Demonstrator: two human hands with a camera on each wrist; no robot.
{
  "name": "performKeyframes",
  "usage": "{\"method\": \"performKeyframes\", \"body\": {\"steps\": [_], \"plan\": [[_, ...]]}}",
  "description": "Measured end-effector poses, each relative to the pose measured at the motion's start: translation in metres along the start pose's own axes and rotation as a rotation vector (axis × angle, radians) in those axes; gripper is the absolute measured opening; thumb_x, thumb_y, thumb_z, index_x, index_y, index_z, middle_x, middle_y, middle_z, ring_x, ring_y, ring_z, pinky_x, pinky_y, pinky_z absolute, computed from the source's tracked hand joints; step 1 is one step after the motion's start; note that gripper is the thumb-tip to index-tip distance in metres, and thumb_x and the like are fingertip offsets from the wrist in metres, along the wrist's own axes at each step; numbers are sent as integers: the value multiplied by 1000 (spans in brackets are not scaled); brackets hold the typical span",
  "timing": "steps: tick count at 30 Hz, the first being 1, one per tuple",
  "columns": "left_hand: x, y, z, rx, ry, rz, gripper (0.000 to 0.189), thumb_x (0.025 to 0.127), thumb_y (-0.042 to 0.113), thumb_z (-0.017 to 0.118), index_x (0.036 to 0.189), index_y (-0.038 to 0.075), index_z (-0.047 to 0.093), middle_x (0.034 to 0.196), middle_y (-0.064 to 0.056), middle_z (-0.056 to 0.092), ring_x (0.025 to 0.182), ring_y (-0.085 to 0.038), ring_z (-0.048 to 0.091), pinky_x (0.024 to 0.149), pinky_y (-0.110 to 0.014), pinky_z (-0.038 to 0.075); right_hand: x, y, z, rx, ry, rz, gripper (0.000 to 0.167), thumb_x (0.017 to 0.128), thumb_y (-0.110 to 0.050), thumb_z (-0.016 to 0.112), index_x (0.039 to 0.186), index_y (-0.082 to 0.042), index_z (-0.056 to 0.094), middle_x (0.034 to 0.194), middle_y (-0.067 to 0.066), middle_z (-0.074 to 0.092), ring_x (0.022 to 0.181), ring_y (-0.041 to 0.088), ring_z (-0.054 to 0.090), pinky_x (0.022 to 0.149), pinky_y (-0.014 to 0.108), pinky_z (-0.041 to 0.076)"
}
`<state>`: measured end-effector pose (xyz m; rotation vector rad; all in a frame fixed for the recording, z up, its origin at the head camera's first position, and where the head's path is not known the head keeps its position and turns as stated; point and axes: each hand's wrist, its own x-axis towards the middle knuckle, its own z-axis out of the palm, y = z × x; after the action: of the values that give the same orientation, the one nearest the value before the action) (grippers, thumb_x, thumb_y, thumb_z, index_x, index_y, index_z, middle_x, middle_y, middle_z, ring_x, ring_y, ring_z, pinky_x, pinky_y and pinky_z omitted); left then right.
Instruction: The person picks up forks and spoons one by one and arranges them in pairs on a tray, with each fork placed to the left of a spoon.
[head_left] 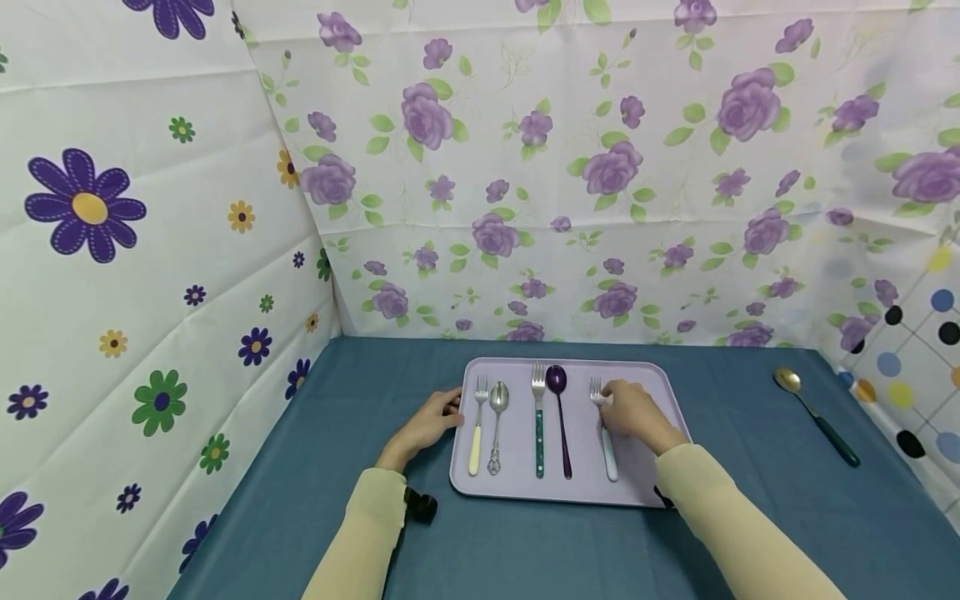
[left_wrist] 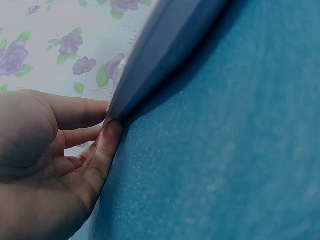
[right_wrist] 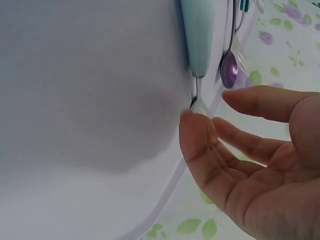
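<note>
A pale lilac tray [head_left: 585, 479] lies on the blue cloth. At its left rim, my left hand [head_left: 426, 421] pinches the edge between thumb and fingers. My right hand [head_left: 637, 412] is over the tray's right part, beside a fork with a light blue handle [head_left: 609, 460]. In the right wrist view a fingertip is right at that fork's neck, while the thumb [right_wrist: 260, 102] stands apart from it. Left of it in the tray lie a purple spoon [head_left: 557, 380], a fork with a green handle [head_left: 539, 442], an ornate silver spoon [head_left: 498, 397] and a fork with a cream handle [head_left: 475, 450].
On the cloth at the far right lies a gold spoon with a dark green handle [head_left: 836, 440]. Flower-printed sheets [head_left: 495, 275] stand behind and to the left, and a dotted sheet [head_left: 900, 367] borders the right side.
</note>
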<state>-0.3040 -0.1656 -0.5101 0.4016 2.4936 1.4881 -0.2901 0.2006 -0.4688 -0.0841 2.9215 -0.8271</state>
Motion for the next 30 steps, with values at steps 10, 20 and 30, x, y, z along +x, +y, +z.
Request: {"method": "performKeyframes", "body": {"steps": [10, 20, 30], "plan": [[1, -1, 0, -15, -3, 28, 58, 103, 0, 56, 158, -5, 38, 128, -19, 49, 109, -27, 47, 100, -47, 39, 4, 27, -31, 1, 99, -131, 31, 99, -4, 58, 127, 8, 67, 99, 23, 68, 77, 27, 63, 67, 42, 51], [-1, -1, -1, -9, -3, 24, 58, 104, 0, 55, 159, -5, 37, 129, -19, 49, 110, -28, 46, 101, -48, 38, -1, 60, -64, 44, 87, -68, 38, 104, -8, 49, 136, 8, 60, 112, 31, 65, 71, 25, 59, 62, 38, 47], [1, -2, -1, -13, -9, 16, 58, 104, 1, 55, 159, -4, 37, 129, -19, 48, 110, -28, 46, 100, -48, 38, -11, 96, -94, 29, 101, 13, 42, 103, -11, 46, 138, 10, 58, 121, 36, 60, 79, 31, 60, 64, 40, 46]]}}
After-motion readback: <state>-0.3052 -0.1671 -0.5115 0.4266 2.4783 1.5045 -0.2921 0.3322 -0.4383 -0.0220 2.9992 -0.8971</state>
